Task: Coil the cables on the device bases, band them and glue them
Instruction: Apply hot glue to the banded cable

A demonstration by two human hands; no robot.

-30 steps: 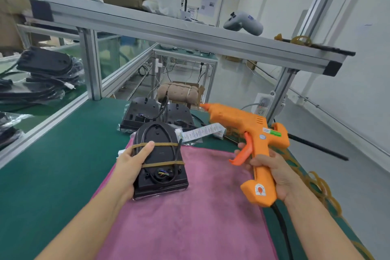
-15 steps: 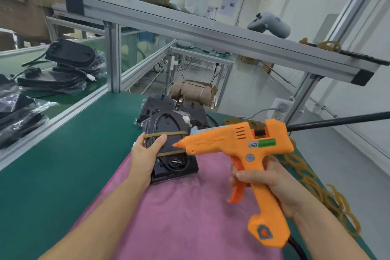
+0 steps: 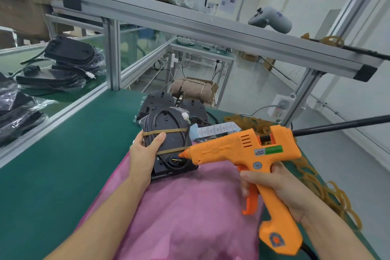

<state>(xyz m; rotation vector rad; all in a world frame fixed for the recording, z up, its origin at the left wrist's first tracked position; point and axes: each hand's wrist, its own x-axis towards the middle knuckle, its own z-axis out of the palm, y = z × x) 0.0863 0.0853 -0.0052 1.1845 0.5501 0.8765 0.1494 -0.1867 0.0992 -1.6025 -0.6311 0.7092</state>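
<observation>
The left hand [image 3: 145, 154] grips the banded device base [image 3: 168, 143] at frame centre while the right hand [image 3: 274, 188] holds the glue gun [image 3: 249, 154], nozzle at the wire opening: gluing seems underway, needing a trigger squeeze.

head-worn view, angled forward and down, close over workbench [image 3: 63, 154]
</observation>
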